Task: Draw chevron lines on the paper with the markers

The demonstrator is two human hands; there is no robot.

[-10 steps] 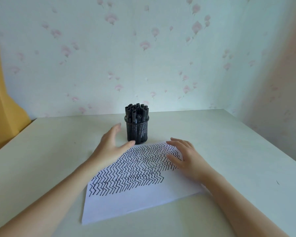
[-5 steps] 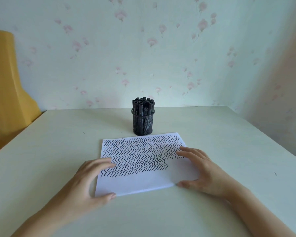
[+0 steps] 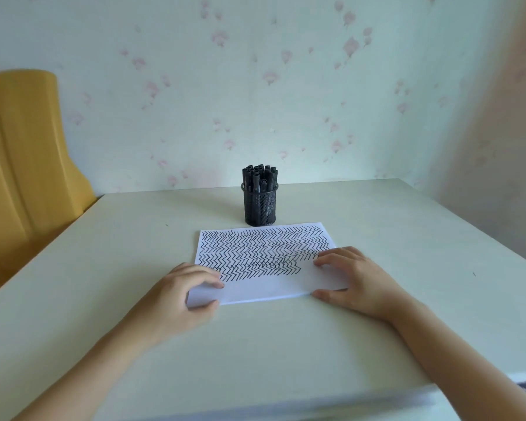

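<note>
Head view, progress: the paper (image 3: 264,265) is filled with black chevron rows over most of its surface; only a white strip at the near edge is left, so I judge the drawing nearly done.
Head view, markers: all the markers (image 3: 259,177) stand in the mesh cup (image 3: 260,208), just behind the paper's far edge (none is in my hands).
Head view, left hand (image 3: 176,294): fingers curled on the near left corner, thumb at the edge, pinching the sheet.
Head view, right hand (image 3: 356,279): fingers relaxed, resting flat on the right side.
Head view, materials: thin matte sheet; black wire-mesh round cup; smooth pale worktop (image 3: 407,238); flowered wallpaper (image 3: 286,86).
</note>
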